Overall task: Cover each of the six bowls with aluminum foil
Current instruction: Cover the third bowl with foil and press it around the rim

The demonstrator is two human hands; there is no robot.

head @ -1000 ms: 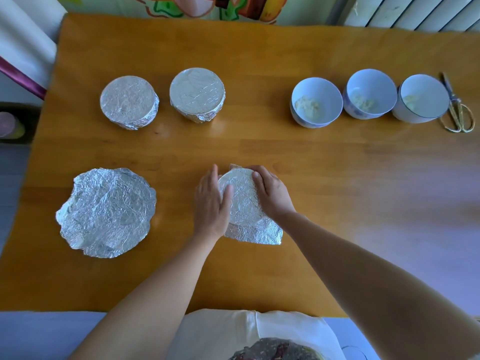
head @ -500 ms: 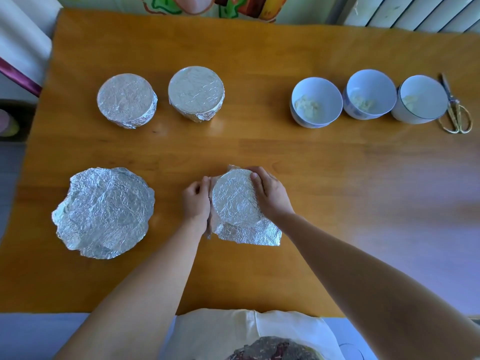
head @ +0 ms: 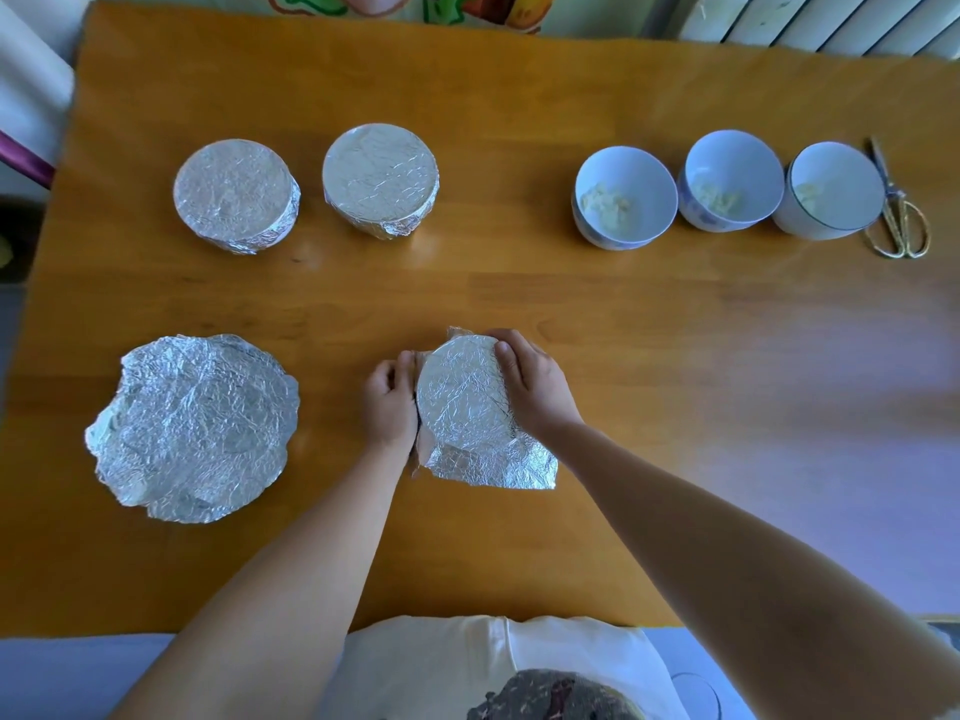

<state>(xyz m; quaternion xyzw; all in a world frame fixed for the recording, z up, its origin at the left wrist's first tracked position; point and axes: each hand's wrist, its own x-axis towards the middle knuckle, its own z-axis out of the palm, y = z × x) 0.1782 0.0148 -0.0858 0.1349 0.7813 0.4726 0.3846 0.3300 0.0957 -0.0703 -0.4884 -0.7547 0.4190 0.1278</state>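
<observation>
A bowl with a foil sheet (head: 462, 402) over it stands at the table's middle front. My left hand (head: 388, 405) presses the foil down against its left side. My right hand (head: 535, 389) grips its right rim, fingers curled over the foil. A loose foil flap sticks out at the near right corner. Two foil-covered bowls (head: 236, 195) (head: 380, 180) stand at the back left. Three open white bowls (head: 626, 197) (head: 732, 179) (head: 831, 189) with pale food inside stand in a row at the back right.
A stack of crumpled round foil sheets (head: 192, 426) lies at the front left. Gold scissors (head: 898, 220) lie beside the rightmost bowl, near the table's right edge. The wooden table (head: 675, 356) has bare surface at the right front.
My left hand slid off the top of the foil to the bowl's left side and curled, pressing the foil down there. My right hand stayed on the right rim.
</observation>
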